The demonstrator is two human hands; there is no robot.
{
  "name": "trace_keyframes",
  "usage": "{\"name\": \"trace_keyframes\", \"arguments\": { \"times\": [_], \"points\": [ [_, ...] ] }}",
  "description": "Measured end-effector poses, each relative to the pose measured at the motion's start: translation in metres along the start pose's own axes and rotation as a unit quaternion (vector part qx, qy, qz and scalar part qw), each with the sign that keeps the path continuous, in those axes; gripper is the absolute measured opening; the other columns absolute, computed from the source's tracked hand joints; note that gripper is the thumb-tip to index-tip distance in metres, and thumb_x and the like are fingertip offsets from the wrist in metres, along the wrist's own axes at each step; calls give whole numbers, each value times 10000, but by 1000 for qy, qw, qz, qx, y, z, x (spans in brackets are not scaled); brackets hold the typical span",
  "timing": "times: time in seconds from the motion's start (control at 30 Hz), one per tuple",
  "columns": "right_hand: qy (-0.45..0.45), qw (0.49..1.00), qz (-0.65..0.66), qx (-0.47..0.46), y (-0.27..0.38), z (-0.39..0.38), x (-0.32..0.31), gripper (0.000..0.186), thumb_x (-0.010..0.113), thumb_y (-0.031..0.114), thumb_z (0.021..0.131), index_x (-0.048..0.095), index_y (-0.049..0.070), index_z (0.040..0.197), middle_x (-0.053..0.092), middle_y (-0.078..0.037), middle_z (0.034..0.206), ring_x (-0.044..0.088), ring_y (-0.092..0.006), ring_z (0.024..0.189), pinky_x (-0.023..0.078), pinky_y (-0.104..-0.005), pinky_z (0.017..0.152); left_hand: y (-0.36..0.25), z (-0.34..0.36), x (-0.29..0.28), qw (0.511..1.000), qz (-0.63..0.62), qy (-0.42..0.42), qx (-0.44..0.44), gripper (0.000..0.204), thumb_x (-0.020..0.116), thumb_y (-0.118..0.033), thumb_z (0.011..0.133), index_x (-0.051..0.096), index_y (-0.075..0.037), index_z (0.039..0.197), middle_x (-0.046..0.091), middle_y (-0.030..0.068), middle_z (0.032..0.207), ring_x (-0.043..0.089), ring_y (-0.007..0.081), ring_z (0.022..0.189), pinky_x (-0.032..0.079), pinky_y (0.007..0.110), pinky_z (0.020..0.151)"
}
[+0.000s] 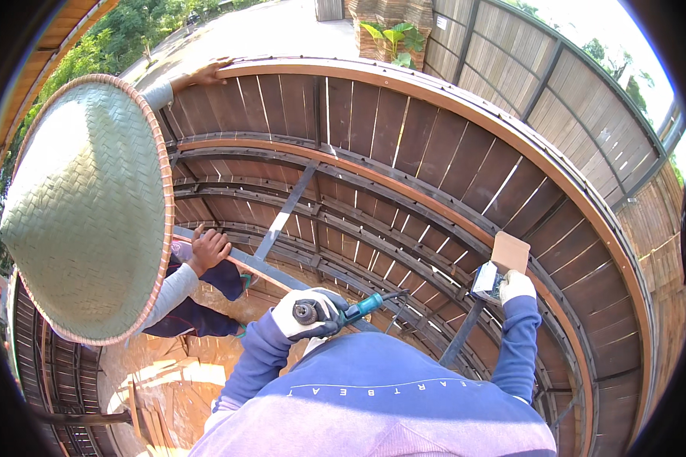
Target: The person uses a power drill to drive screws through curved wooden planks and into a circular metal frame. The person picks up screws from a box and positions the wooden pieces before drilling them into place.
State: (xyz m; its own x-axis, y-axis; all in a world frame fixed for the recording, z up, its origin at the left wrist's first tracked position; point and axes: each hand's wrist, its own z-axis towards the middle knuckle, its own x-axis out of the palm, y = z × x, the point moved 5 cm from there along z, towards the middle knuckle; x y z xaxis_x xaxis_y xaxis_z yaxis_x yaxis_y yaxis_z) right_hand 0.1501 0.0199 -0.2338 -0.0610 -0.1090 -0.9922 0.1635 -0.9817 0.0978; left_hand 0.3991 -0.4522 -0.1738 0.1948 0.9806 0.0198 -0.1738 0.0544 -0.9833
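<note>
Centrally, a teal, dark-chucked power drill (364, 307) is clamped in the gloved left hand (317, 313); at a grey strut's (463, 333) upper end, a blue-white box (485, 279), brown flap (510, 252) raised, is touched by the right hand (517, 286), grip unclear.

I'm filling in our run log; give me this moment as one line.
left hand: holds teal power tool; right hand: at open box; co-worker: conical hat, hand on wall rim
</note>
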Motion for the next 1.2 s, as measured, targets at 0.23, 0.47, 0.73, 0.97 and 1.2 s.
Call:
{"name": "trace_keyframes", "arguments": {
  "times": [0.23,0.47,0.73,0.97,1.2],
  "points": [
    [-16,996,92,9,-11,-9,-7,154,655,141,891,733,45,984,742,-242,940,711,-430,926,564,-515,849,-9,5,7,999,34,12,23,146,869,-82,794,759,-48,882,764,147,1006,720,302,1060,582,428,918],
    [-78,990,108,47,-12,-13,-16,175,666,160,909,699,24,1014,728,-239,945,700,-433,906,556,-515,839,-13,6,11,999,40,1,36,126,842,-68,803,738,-37,868,758,157,1028,719,296,1026,577,422,900],
    [-124,826,549,-9,61,-26,-76,276,469,-61,964,666,-21,1153,686,-60,923,638,-92,737,541,-259,675,-21,28,28,996,73,-30,-36,104,812,-62,805,756,-19,881,770,125,947,742,230,924,597,375,842],
    [153,772,567,-243,228,-78,-127,264,653,-28,885,702,13,1141,705,-106,1014,707,-162,892,585,-305,809,-17,40,38,991,84,-7,-100,121,802,-101,893,745,-9,948,745,127,1051,717,160,858,593,314,767],
    [155,757,497,-395,291,-86,-159,251,684,18,831,727,41,1077,697,-90,893,705,-221,794,576,-343,766,-18,42,43,980,173,-16,-97,320,871,-195,811,755,-14,1049,761,158,934,749,256,851,594,367,826]
  ]
}}
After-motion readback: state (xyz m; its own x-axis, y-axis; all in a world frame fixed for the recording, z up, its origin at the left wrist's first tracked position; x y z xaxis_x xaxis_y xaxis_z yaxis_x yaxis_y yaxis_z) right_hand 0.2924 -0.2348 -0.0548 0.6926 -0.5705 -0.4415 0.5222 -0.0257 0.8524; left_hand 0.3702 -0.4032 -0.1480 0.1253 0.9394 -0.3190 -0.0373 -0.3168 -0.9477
